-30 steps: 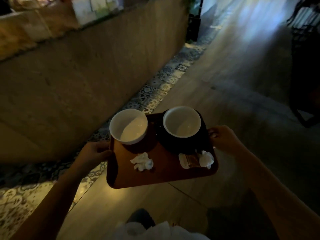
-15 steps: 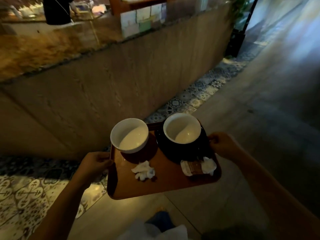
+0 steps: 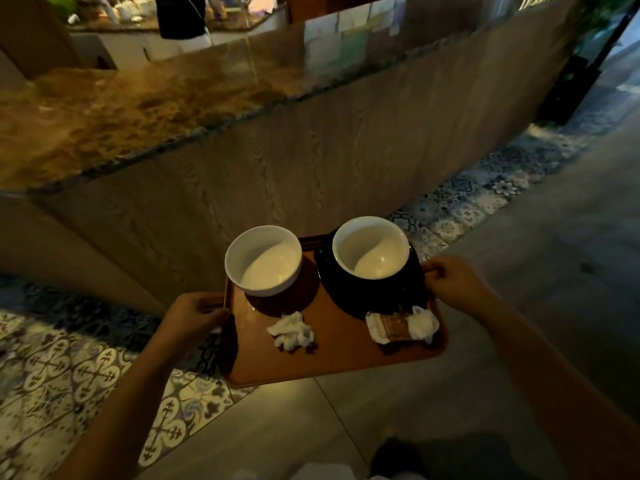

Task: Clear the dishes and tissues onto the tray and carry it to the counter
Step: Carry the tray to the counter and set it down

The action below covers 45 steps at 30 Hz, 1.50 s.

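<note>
I hold a brown tray (image 3: 339, 358) level in the air, in front of a counter. My left hand (image 3: 194, 315) grips its left edge and my right hand (image 3: 453, 282) grips its right edge. On the tray stand a white bowl (image 3: 263, 259) at the back left and a white cup (image 3: 370, 247) on a dark saucer (image 3: 408, 285) at the back right. A crumpled tissue (image 3: 291, 330) lies in the middle. Another tissue (image 3: 422, 323) and a small wrapper (image 3: 388, 329) lie at the right front.
The counter has a mottled stone top (image 3: 121, 109) and a wood-grain front panel (image 3: 311, 161) just beyond the tray. Patterned floor tiles (image 3: 69, 368) run along its base; plain grey floor (image 3: 554, 254) lies to the right. Cups and a dark shape stand behind the counter.
The view has turned left and closer to the counter, whose top now fills the upper left. The tray stays held in both hands with its load unmoved.
</note>
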{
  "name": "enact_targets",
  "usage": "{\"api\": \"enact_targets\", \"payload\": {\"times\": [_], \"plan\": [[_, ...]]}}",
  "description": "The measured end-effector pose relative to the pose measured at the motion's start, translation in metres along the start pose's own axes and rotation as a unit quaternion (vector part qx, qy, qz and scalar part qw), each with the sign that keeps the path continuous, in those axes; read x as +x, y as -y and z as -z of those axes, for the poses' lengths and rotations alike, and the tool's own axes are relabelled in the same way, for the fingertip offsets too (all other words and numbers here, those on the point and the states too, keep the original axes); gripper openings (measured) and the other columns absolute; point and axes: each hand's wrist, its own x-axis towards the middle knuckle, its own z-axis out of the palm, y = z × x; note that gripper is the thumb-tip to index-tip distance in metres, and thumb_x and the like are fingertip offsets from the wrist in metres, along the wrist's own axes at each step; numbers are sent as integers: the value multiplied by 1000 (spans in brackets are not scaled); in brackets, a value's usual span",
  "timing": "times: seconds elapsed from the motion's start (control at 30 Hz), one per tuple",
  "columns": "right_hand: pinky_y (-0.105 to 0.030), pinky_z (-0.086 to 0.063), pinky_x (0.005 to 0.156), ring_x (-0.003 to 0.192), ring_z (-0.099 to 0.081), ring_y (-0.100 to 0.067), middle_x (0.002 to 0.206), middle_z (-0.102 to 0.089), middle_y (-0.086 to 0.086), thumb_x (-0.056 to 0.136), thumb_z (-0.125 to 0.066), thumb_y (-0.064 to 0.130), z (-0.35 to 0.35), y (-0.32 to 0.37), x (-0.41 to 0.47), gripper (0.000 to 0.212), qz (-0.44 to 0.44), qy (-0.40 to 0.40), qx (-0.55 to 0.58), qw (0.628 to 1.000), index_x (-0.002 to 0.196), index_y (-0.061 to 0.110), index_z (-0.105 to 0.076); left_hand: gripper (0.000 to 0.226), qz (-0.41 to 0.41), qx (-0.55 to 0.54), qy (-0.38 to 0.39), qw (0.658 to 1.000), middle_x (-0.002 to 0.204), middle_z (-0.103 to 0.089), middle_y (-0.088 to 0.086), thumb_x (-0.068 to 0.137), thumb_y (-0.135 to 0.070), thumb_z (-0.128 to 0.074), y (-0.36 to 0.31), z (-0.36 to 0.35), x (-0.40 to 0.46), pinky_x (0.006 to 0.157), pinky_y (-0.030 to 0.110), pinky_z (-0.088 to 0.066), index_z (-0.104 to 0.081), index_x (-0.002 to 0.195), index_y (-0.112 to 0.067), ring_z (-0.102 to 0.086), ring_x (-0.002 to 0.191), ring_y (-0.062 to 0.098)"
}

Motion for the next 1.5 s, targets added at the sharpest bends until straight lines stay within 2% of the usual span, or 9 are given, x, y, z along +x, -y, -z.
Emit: {"api": "enact_targets", "payload": {"times": [0.13,0.3,0.47,0.6,0.7,0.9,0.97,1.2,1.5], "plan": [[-42,-47,59,63,-58,-39,75,-63,-37,76,-48,-8,5,-10,69,16,34,3,-24,999,76,-16,-62,25,14,2,-24,1000,63,-71,-14,83,6,-58,-20,-12,38,62,26,-49,-67,103,-6,-64,68,6],[-31,-36,56,58,-52,-28,73,-62,-35,78,-51,-2,30,-17,152,15,70,19,-51,996,75,-12,-62,27,29,-7,-73,997,93,-67,9,84,5,-57,-50,-39,83,66,28,-48,-63,110,2,-61,75,16],[-31,-37,54,57,-50,-25,72,-63,-35,79,-51,-1,59,-16,220,17,97,46,-64,992,77,-11,-65,27,28,-15,-108,994,93,-69,9,82,2,-59,-82,-64,119,71,31,-47,-66,107,-4,-62,76,14],[-38,-46,59,63,-58,-35,69,-64,-28,79,-52,-2,71,-18,269,16,100,50,-53,992,77,-10,-66,25,27,-4,-125,992,81,-67,0,82,1,-59,-103,-78,147,59,22,-45,-68,105,-8,-59,70,3],[-30,-38,54,59,-52,-23,60,-58,-17,79,-52,-3,74,-19,300,17,99,64,-46,992,69,-6,-65,24,36,-4,-133,990,80,-67,0,83,-2,-59,-116,-83,169,69,30,-49,-68,104,-7,-60,73,5],[-30,-36,55,57,-51,-33,74,-62,-36,78,-52,-2,72,-12,364,16,102,68,-56,991,76,-13,-63,28,55,3,-140,989,51,-65,-25,82,0,-59,-136,-79,222,58,22,-46,-69,86,-26,-60,68,4],[-29,-35,53,55,-49,-26,73,-63,-34,79,-52,-1,70,-3,388,16,102,75,-55,990,75,-10,-64,32,56,13,-141,988,50,-62,-30,82,-1,-59,-143,-70,243,59,21,-45,-67,79,-32,-59,68,4],[-29,-41,55,58,-52,-22,74,-66,-31,79,-53,0,71,49,475,16,110,106,-22,988,81,-3,-69,33,47,29,-168,984,53,-65,-25,81,-5,-61,-178,-24,311,54,19,-42,-67,75,-36,-60,64,0],[-29,-50,55,57,-61,-17,64,-68,-13,78,-58,-2,78,111,556,15,125,121,11,985,74,5,-71,23,36,5,-190,981,78,-66,-7,83,-4,-59,-216,25,372,60,24,-42,-67,87,-25,-61,75,9]]}}
